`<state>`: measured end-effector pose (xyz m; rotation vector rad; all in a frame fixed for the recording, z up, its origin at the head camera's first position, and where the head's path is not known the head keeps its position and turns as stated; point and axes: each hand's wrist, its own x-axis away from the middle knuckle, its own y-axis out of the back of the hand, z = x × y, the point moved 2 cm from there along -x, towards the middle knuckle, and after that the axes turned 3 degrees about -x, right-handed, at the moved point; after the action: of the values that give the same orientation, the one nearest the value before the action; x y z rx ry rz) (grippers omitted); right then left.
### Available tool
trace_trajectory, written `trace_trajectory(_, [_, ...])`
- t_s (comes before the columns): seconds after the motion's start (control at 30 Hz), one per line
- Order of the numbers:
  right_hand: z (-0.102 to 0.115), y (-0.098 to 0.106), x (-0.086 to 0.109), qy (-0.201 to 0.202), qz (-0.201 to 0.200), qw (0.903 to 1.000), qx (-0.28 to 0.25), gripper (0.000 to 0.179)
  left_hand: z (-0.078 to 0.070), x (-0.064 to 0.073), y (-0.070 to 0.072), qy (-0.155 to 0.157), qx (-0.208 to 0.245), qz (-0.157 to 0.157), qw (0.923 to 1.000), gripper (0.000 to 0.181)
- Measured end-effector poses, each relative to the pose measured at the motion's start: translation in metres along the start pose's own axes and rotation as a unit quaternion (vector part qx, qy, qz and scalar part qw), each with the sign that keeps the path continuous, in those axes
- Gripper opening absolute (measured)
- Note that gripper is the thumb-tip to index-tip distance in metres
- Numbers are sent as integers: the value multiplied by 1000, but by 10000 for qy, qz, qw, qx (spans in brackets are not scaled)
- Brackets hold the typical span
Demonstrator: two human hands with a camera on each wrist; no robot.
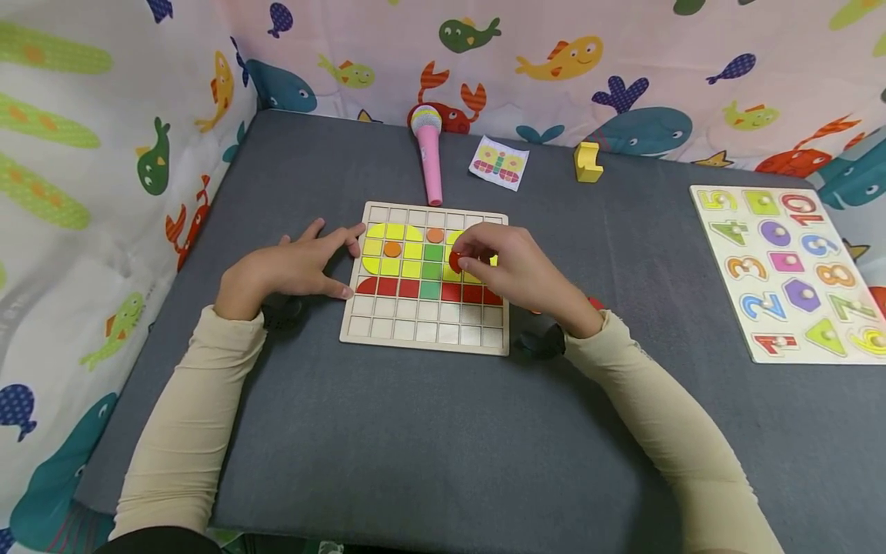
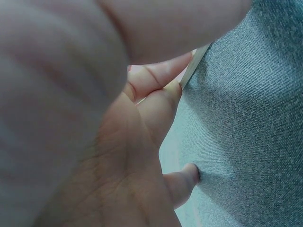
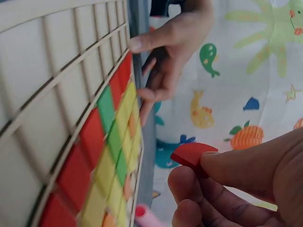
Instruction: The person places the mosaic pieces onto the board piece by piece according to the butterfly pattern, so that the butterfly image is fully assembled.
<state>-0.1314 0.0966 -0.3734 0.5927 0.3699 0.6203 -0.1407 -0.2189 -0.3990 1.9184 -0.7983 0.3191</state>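
Observation:
A wooden grid board [image 1: 394, 329] lies on the table, its upper rows filled with yellow, green, orange and red pieces in a butterfly-like pattern. My left hand [image 1: 294, 265] touches the board's left edge with thumb and fingertips, the fingers spread and fairly straight. In the left wrist view, the left fingers [image 2: 158, 109] meet the board's thin edge. My right hand [image 1: 522, 269] is over the right part of the board and pinches a red quarter-round piece [image 3: 191, 158] between thumb and finger. Part of the pattern under the right hand is hidden in the head view.
Behind the board lie a pink toy microphone [image 1: 430, 158], a small picture card [image 1: 499, 163] with a butterfly pattern and a yellow block [image 1: 587, 162]. At the right is a number-and-shape puzzle board [image 1: 789, 285]. Red bits [image 1: 596, 304] show beside the right wrist. A printed curtain [image 1: 388, 38] borders the table.

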Motion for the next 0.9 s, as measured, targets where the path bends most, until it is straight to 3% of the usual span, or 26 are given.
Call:
trace_trajectory(0.2, [18, -13, -19, 195, 244, 9995, -30, 13, 0, 1, 1, -9, 31, -21, 10000, 59])
trace_trajectory(0.43, [32, -35, -40, 357, 565, 9977, -72, 13, 9, -2, 0, -12, -22, 21, 10000, 95])
trace_trajectory(0.67, [40, -64, -53, 571, 942, 9937, -186, 12, 5, 0, 1, -75, -58, -78, 9999, 65])
trace_trajectory(0.9, [43, -87, -59, 632, 1163, 9910, 176, 13, 4, 4, 2, -57, -9, -36, 10000, 74])
